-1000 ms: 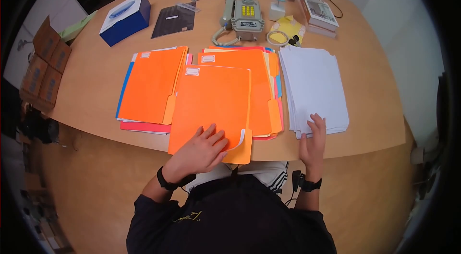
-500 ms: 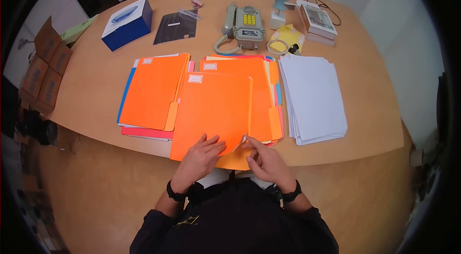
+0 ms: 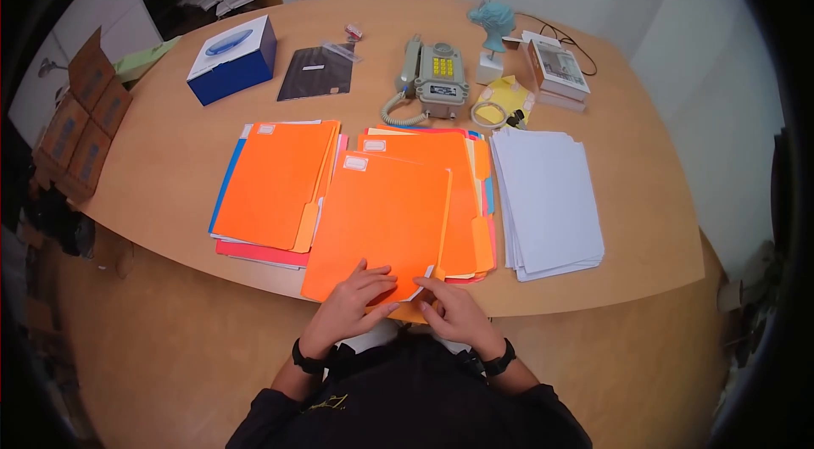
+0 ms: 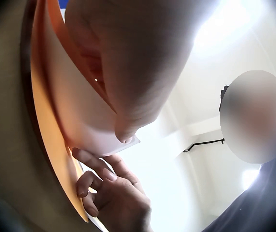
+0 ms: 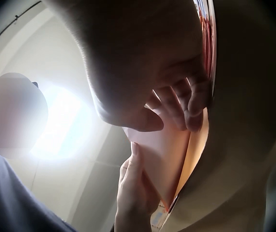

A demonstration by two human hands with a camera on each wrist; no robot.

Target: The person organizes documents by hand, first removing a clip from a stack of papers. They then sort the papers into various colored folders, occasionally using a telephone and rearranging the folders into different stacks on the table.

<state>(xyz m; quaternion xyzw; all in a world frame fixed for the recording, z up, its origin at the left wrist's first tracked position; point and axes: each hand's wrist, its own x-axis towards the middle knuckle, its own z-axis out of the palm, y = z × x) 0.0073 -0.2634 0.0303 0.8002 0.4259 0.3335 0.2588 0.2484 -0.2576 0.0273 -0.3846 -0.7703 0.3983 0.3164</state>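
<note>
An orange file folder [image 3: 381, 220] with a white label lies at the table's front edge, partly over other folders. Its lower right corner is lifted, and a white sheet [image 4: 87, 123] shows under the orange cover. My left hand [image 3: 349, 306] has its fingers on top of the cover and its thumb under the raised edge, pinching cover and sheet. At the lifted corner, my right hand [image 3: 458, 312] touches the sheet's edge with its index finger. Its other fingers are loosely bent near the folder's back flap [image 4: 56, 159].
A folder stack [image 3: 275, 186] sits to the left, another stack [image 3: 462, 228] behind the front folder. White paper [image 3: 549, 199] is piled at right. Farther back are a blue box [image 3: 233, 59], black sleeve [image 3: 315, 76], telephone [image 3: 437, 80], yellow item [image 3: 509, 97], bust [image 3: 493, 25] and books [image 3: 555, 72].
My right hand has left the paper pile and come to the folder's lifted corner. My left hand has gone from lying on the cover to pinching its edge. The camera view has tilted up.
</note>
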